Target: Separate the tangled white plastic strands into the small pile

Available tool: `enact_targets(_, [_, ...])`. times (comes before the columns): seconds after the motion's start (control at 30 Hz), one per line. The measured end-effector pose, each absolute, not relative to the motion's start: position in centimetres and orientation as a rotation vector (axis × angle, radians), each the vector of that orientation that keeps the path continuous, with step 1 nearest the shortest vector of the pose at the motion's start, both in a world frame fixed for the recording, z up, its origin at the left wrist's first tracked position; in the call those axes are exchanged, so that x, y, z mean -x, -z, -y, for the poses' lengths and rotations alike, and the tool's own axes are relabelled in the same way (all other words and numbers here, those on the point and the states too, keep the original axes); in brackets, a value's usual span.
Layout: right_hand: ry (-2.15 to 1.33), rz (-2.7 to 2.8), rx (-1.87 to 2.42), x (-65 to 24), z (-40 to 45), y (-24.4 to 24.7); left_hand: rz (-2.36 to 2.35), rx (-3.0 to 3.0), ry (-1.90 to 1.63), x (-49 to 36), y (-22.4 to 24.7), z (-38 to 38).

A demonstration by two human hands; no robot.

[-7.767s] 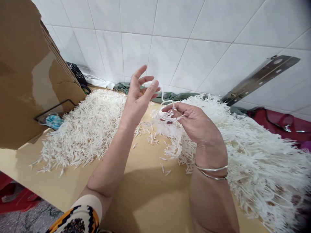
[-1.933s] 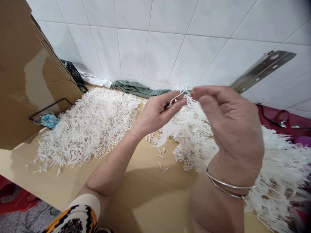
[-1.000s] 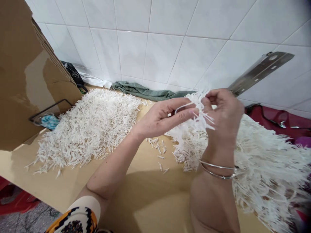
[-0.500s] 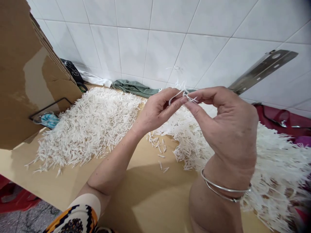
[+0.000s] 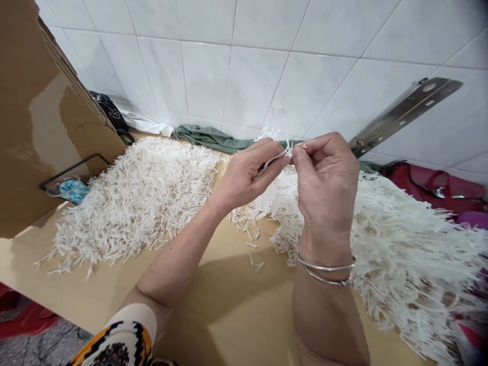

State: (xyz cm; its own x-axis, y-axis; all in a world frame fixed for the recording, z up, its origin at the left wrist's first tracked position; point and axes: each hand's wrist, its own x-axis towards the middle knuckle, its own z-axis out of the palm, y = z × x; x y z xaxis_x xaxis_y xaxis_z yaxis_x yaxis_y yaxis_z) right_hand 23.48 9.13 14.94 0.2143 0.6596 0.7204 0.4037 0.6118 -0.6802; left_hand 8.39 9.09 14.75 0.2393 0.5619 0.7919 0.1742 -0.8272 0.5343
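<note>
At the left, one cardboard box (image 5: 57, 132) is standing by the worktop's far left corner, its outer side running out of view, and one red plastic item (image 5: 30, 317) is showing below the left edge, too cut off for you to identify. One blue-and-white item (image 5: 73, 189) is lying by the box, and one black bag (image 5: 110, 109) is peeking from behind it. The left white pile (image 5: 141, 193), its pieces too tangled to count, is covering the left part of the worktop (image 5: 229, 305). Along the back edge, one white cloth (image 5: 147, 123) and one green cloth (image 5: 213, 137) are lying against the tiled wall (image 5: 259, 76), your hands partly hiding the green one. Above the worktop's middle, your left hand (image 5: 251, 175) is pinching one white strand (image 5: 280, 155), and your right hand (image 5: 328, 173) is clamping its other side, fingertips hiding the join. Two bangles (image 5: 328, 267) are circling your right wrist. The right white pile (image 5: 412, 244) is spreading toward the right edge, one metal bracket (image 5: 407, 114) is slanting above, and one red bag (image 5: 438, 185) is lying partly hidden behind.
</note>
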Motion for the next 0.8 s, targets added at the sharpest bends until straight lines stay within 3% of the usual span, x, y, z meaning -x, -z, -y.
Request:
enact_targets(0.2, [-0.270,1.152,0.923,-27.3,-8.8,-16.1,-0.743,-2.079,-1.677,-7.7,-15.4,-8.6])
enact_targets(0.3, [-0.117,1.263,1.037,-29.1,-6.2,-17.4,-0.746,-2.008,-1.626,-7.2,-15.2,-8.9])
enact_targets(0.47, [-0.215,1.642,1.267,-28.8,-3.4,-18.7,-0.731,-2.007,-1.546,-7.4,-14.9,-9.0])
enact_targets(0.8, [-0.159,1.762,1.155,-25.3,-4.1,-19.1,-0.672,-2.021,-1.391,-8.0,-14.5,-8.9])
